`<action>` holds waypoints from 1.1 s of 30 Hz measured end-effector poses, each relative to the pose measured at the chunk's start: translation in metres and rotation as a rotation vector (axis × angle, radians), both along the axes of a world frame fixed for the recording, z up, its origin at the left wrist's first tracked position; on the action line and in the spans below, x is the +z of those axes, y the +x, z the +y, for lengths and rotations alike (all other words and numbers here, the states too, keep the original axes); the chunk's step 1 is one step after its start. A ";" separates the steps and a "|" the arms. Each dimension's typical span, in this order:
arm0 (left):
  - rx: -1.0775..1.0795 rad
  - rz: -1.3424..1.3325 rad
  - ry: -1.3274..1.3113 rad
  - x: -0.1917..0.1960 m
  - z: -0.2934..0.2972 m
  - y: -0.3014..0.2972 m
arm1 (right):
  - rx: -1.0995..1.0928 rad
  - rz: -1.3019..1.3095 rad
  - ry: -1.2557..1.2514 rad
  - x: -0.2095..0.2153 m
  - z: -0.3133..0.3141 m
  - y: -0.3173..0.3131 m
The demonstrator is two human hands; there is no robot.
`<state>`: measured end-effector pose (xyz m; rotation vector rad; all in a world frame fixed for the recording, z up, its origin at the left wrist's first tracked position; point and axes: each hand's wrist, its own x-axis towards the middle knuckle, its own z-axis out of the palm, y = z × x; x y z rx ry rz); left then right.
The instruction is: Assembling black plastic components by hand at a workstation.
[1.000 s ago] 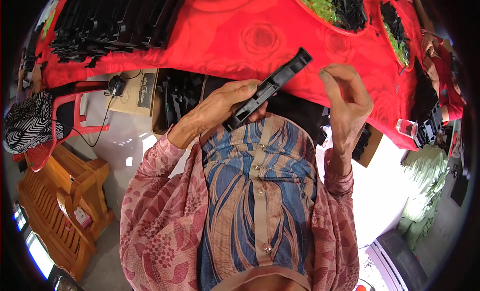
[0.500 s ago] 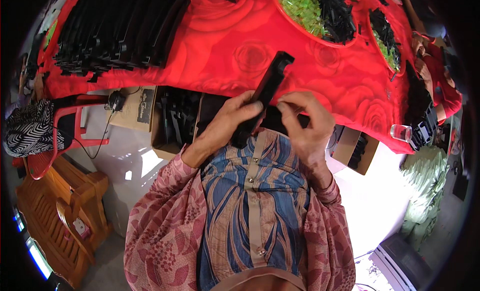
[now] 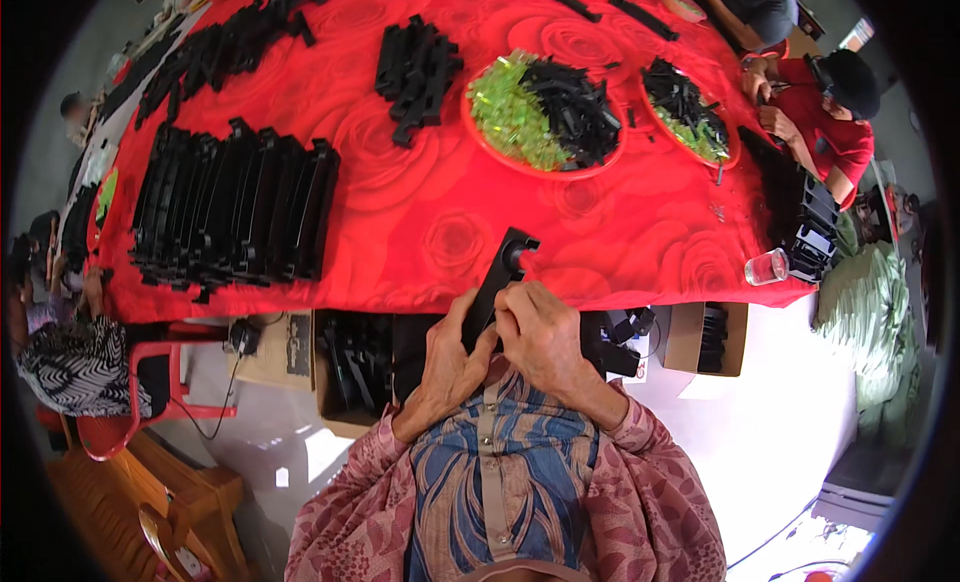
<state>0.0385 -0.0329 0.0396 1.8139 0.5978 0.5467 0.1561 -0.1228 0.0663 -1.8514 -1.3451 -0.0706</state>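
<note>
A long black plastic part (image 3: 492, 290) with a hooked, notched far end is held up in front of my chest, tilted away toward the table. My left hand (image 3: 446, 360) is closed around its near end, thumb along its side. Against the part's right side, my right hand (image 3: 545, 334) is closed with bent fingertips pressed to it. Whatever sits between those fingertips is hidden. Beyond on the table stands a round orange-rimmed tray (image 3: 478, 132) of small green clear pieces and small black pieces.
Black parts (image 3: 235, 207) stand in a dense row at left; another black pile (image 3: 415, 77) lies farther back. A second tray (image 3: 735, 154) and a drinking glass (image 3: 766, 268) are at right. Cardboard boxes (image 3: 735, 352) sit below the table edge. A person in red (image 3: 835, 132) works at far right.
The view has tipped up, showing more of the table. My right hand, apart from the black part before, now presses against its side. My left hand keeps hold of the part.
</note>
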 end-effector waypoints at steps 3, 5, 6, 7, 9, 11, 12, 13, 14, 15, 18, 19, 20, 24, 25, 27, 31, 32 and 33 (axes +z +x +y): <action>0.013 0.019 0.036 0.004 0.000 0.001 | -0.019 -0.057 0.062 -0.003 0.003 -0.001; 0.025 0.047 0.012 0.003 0.001 0.000 | -0.025 -0.084 0.067 -0.001 0.004 -0.002; 0.019 0.038 0.016 0.003 0.000 0.000 | -0.019 -0.103 0.063 0.000 0.004 -0.002; 0.027 0.030 0.017 0.003 -0.001 0.000 | 0.004 -0.096 0.054 -0.002 0.004 -0.001; 0.042 -0.014 0.056 0.002 -0.002 0.000 | 0.009 -0.051 0.055 -0.006 0.004 0.000; 0.038 -0.041 0.093 -0.006 -0.001 0.000 | 0.020 -0.003 0.057 -0.004 0.004 0.000; 0.035 -0.062 0.126 -0.009 -0.001 0.001 | 0.028 0.028 0.041 -0.005 0.004 0.001; 0.038 -0.067 0.128 -0.008 -0.001 0.001 | 0.036 0.061 0.025 -0.005 0.003 0.002; 0.037 -0.063 0.130 -0.006 -0.002 0.001 | 0.038 0.056 0.026 -0.005 0.002 0.003; 0.034 -0.058 0.130 -0.004 -0.002 0.001 | 0.041 0.099 0.026 -0.006 0.001 0.004; 0.010 -0.071 0.115 -0.003 -0.001 0.003 | 0.005 0.107 0.086 -0.009 0.002 0.003; 0.005 -0.068 0.113 -0.001 -0.002 0.003 | -0.033 0.074 0.146 -0.011 0.002 0.002; 0.004 -0.054 0.093 0.000 -0.002 0.003 | -0.038 0.077 0.145 -0.013 0.002 0.000; -0.005 -0.032 0.057 -0.003 0.001 0.003 | -0.039 0.053 0.132 -0.013 0.001 -0.001; -0.010 -0.027 0.056 -0.003 0.001 0.002 | -0.011 0.068 0.079 -0.011 0.000 0.000; -0.007 -0.041 0.052 -0.003 0.000 0.001 | -0.014 0.097 0.074 -0.009 0.000 0.001; 0.004 -0.044 0.052 -0.005 -0.004 -0.001 | -0.012 0.132 0.093 -0.013 -0.001 -0.001; 0.023 -0.018 0.018 -0.002 -0.005 -0.001 | -0.005 0.118 0.115 -0.013 -0.001 -0.001; 0.044 0.012 -0.018 -0.001 -0.006 -0.002 | -0.005 0.140 0.089 -0.012 -0.002 -0.002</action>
